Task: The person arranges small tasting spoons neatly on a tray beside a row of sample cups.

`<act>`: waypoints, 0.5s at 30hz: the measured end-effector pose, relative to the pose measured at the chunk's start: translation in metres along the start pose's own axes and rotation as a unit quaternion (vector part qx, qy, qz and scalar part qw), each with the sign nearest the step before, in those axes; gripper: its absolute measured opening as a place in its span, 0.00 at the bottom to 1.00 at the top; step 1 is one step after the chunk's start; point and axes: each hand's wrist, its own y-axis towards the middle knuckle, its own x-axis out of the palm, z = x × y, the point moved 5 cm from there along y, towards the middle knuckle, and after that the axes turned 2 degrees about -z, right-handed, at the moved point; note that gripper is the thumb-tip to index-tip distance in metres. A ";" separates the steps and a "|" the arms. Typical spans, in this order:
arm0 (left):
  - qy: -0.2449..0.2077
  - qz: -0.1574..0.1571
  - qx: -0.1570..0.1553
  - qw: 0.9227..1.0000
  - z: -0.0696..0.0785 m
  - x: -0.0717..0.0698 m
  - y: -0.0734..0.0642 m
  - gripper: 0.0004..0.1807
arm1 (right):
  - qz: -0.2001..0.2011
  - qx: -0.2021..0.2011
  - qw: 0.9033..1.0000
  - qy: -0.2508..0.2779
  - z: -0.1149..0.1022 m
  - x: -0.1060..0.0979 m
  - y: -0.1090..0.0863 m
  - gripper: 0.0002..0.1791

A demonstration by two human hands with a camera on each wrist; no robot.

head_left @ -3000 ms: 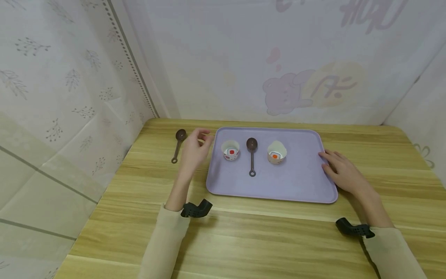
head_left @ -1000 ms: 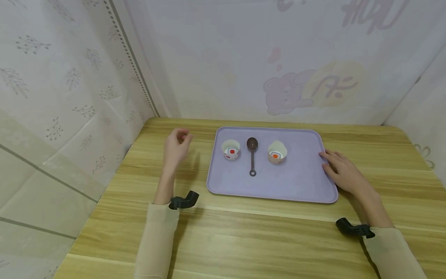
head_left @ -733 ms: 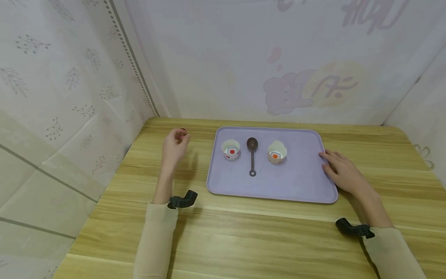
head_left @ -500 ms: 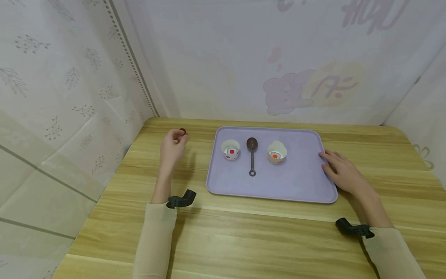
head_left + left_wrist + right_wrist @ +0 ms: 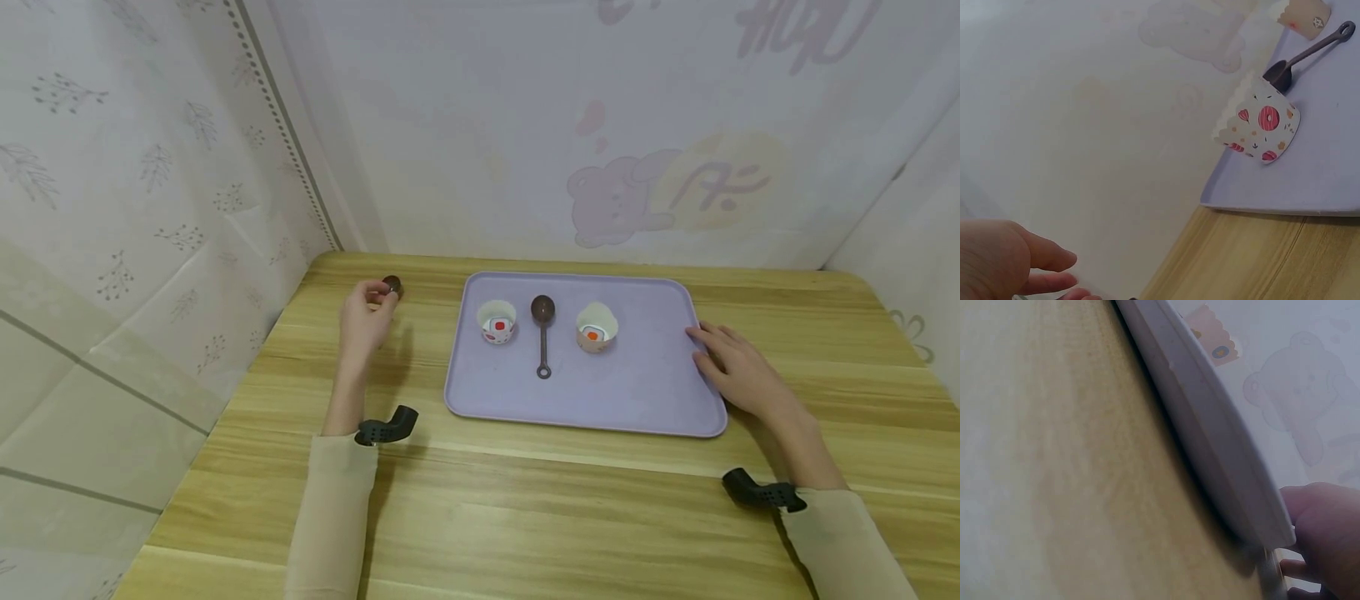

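Observation:
My left hand (image 5: 363,321) is over the left side of the table, fingers loosely bent, close to a brown measuring spoon (image 5: 392,286). Only the spoon's bowl shows, beside the fingertips; its handle is hidden behind the hand. In the left wrist view the thumb and fingers of the left hand (image 5: 1016,262) stand apart at the lower left. My right hand (image 5: 735,367) rests at the right edge of the lilac tray (image 5: 645,392), fingers relaxed on the rim. On the tray, a second brown measuring spoon (image 5: 543,333) lies between two paper baking cups, one white (image 5: 497,335) and one tan (image 5: 597,342).
Inside each cup is a small white piece, one with a red mark and one with an orange mark. The wooden table (image 5: 525,517) ends at a patterned cloth wall (image 5: 480,150) behind and another cloth (image 5: 150,208) at the left. Each wrist wears a black camera mount.
My left hand has moved left, away from the tray, to the loose measuring spoon. It first covered the spoon, then the bowl came into sight. The right hand and tray stay put.

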 end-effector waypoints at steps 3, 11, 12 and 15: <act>0.011 0.001 0.005 1.000 -0.001 -0.001 0.000 0.20 | 0.002 -0.005 1.000 -0.002 0.001 0.000 0.001 0.26; 0.015 0.008 0.001 1.000 -0.008 -0.002 0.002 0.21 | 0.002 -0.009 1.000 -0.002 0.002 0.000 0.001 0.26; 0.014 0.010 -0.001 1.000 -0.009 -0.003 0.002 0.21 | 0.002 -0.008 1.000 -0.003 0.002 0.001 0.001 0.26; 0.014 0.012 -0.004 1.000 -0.013 -0.004 0.003 0.22 | 0.002 -0.005 1.000 -0.005 0.003 0.001 0.001 0.26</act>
